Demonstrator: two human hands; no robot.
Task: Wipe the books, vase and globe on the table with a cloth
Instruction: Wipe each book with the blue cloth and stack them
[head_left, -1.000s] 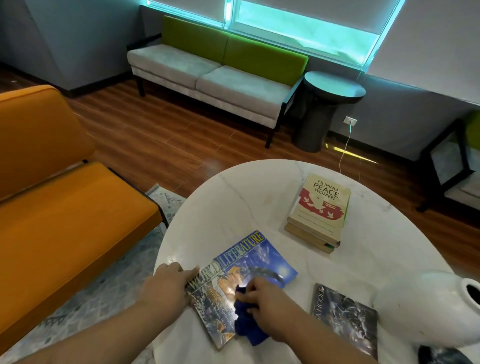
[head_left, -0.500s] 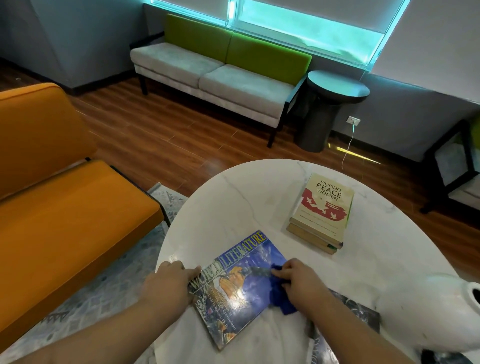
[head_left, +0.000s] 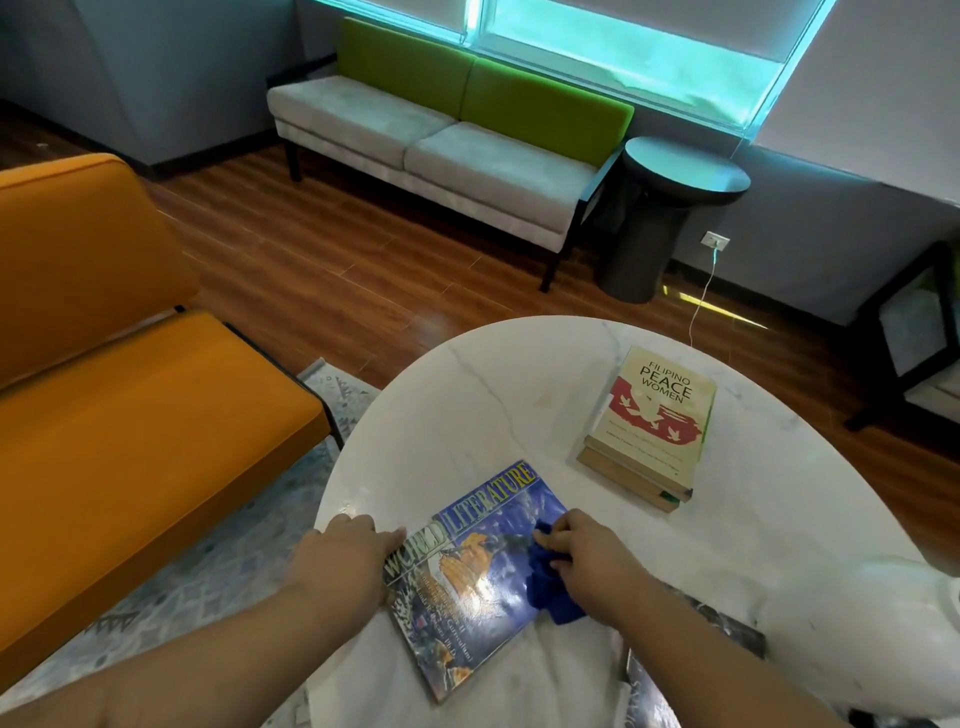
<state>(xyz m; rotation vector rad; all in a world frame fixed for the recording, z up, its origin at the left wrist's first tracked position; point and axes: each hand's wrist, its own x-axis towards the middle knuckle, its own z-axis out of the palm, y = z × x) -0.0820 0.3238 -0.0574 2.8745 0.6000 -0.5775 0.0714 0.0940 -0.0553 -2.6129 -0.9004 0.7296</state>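
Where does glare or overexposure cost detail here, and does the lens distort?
Head view: the white ceramic vase blows out at the right edge, merging with the white marble table; head view: a sheen patch on the glossy blue World Literature book washes out print beside the crumpled blue cloth; head view: the wide-angle lens tilts the window frame.

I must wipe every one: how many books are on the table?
5, probably: the World Literature book near the front, a dark book half hidden at the lower right, and a stack of seemingly three at the far right.
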